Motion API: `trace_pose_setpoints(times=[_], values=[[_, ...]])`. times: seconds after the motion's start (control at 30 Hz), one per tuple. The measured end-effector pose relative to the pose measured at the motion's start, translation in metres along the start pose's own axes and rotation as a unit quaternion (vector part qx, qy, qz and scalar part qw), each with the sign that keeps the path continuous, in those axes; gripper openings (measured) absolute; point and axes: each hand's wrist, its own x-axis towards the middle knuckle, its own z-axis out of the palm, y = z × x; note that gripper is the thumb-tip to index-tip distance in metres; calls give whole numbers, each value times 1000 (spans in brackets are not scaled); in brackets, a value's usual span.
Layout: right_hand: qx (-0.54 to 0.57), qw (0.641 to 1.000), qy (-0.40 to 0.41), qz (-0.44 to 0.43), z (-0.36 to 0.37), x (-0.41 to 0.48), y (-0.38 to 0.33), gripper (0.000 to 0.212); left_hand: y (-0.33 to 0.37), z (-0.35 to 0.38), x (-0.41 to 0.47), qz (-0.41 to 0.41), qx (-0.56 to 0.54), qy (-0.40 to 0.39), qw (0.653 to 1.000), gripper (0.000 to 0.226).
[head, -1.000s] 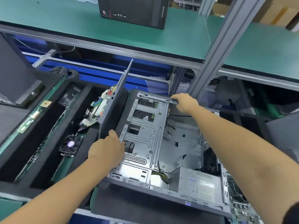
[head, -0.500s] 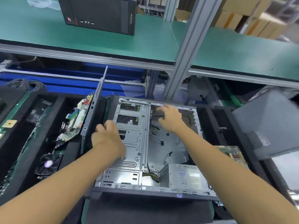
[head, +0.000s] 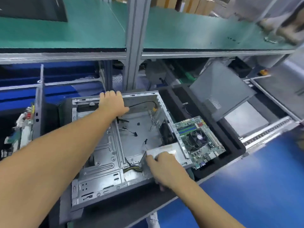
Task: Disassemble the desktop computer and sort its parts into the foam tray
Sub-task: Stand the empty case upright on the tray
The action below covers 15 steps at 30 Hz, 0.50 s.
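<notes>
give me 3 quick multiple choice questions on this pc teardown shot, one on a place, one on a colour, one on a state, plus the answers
1. Where is the motherboard relative to the case?
A. inside it
B. right of it, in the foam tray
C. underneath it

2. What colour is the upper shelf?
A. green
B. red
C. white

3. How does the case stand?
A. upright, panel on
B. lying flat, panel on
C. lying flat, open, inside showing

Answers:
1. B: the board lies in black foam beside the case's right wall.
2. A: its whole surface is green.
3. C: the bare metal floor and loose cables show. The right hand is on the power supply and the left hand is on the far rim.
</notes>
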Motion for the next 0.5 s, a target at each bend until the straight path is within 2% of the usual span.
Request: trace_pose_setpoints(times=[0.07,0.13,0.2,0.23,0.33,0.4,0.5], values=[[9,981,-155,115,-4,-13,14,73,5,-1,13,3,0,14,1000,60],[49,954,-226,191,-1,-16,29,92,5,1,21,4,-19,32,999,41],[116,944,-204,233,9,-15,44,91,2,4,27,4,-36,50,998,29],[188,933,-176,253,14,-14,50,89,1,5,29,8,-40,55,998,26],[441,845,-68,294,31,-4,58,85,-3,8,32,16,-48,53,997,24],[513,804,-15,300,41,5,56,82,-6,9,33,13,-42,43,998,25],[599,755,15,267,49,10,50,61,-9,4,36,17,-19,19,999,26]])
